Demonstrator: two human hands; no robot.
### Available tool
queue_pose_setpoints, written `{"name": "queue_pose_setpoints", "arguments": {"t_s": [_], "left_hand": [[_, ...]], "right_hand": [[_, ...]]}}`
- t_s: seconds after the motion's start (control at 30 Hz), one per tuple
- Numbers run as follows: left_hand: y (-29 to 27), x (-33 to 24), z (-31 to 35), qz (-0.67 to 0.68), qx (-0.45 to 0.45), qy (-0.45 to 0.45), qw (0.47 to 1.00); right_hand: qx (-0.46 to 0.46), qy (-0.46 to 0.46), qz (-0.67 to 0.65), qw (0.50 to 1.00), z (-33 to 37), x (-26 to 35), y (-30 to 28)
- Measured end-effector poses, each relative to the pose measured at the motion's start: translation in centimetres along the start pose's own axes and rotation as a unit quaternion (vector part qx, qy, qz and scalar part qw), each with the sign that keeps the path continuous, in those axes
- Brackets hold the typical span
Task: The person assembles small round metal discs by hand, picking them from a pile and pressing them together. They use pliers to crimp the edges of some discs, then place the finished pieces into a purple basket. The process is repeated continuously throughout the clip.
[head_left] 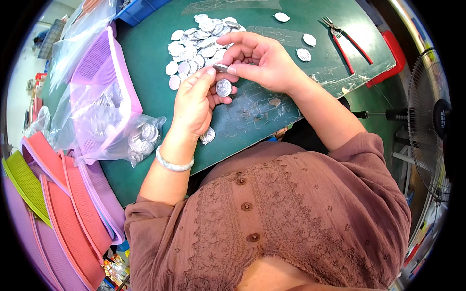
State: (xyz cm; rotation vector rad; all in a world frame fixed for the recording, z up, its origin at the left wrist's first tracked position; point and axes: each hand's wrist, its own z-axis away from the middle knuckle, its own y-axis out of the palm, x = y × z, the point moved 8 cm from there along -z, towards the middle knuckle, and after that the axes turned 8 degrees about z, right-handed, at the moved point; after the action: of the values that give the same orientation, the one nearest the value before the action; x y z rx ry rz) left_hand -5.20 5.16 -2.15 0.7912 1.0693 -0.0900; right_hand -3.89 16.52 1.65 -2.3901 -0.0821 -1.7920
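Two hands meet: left hand (196, 99) cradles a silver medallion (223, 88); right hand (259, 60) fingertips pinch another medallion (221, 68) edge-on, just beyond.

My left hand (196, 104) hid most of one silver medallion (208, 135) just below it; embossing on every piece was too small to read, and the bagged pieces (141, 138) beside that hand blurred together.

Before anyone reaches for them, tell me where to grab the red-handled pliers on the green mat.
Probably by the two red handles, coming from above. The pliers lie flat on the green mat, metal jaws toward the far edge and handles spread toward the near right, clear of the silver discs. Both hands are busy: the left hand and right hand each hold discs.
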Motion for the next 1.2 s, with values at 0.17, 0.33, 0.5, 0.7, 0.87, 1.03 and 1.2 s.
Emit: {"name": "queue_pose_setpoints", "arguments": {"t_s": [0.17, 0.33, 0.5, 0.7, 0.87, 1.03, 1.2], "left_hand": [[0.1, 0.4, -0.2, 0.074, 0.03, -0.007, 0.997], [0.8, 0.6, -0.1, 0.124, 0.058, -0.043, 0.99], [0.5, 1.3, -0.1, 0.143, 0.08, -0.066, 0.984], [0.1, 1.0, -0.2, 0.079, 0.055, -0.032, 0.995], [0.0, 0.1, -0.3, 0.009, 0.021, -0.004, 1.0], [0.3, -0.3, 0.2, -0.009, 0.018, 0.009, 1.0], [0.4, -0.2, 0.3, -0.008, 0.019, 0.02, 1.0]], "right_hand": [[-0.02, -0.061, 0.129, 0.99, 0.3, 1.4, 0.4], [-0.096, -0.201, 0.322, 0.92, 0.5, 3.9, 0.5], [-0.07, -0.122, 0.258, 0.956, 0.5, 2.7, 0.5], [-0.038, -0.091, 0.215, 0.972, 0.4, 1.8, 0.5], [-0.1, -0.125, 0.271, 0.949, 0.7, 3.0, -1.7], [-0.261, -0.117, 0.539, 0.792, 4.4, 5.6, -9.4], [-0.228, 0.099, 0.774, 0.582, 10.0, 3.2, -16.9]]}}
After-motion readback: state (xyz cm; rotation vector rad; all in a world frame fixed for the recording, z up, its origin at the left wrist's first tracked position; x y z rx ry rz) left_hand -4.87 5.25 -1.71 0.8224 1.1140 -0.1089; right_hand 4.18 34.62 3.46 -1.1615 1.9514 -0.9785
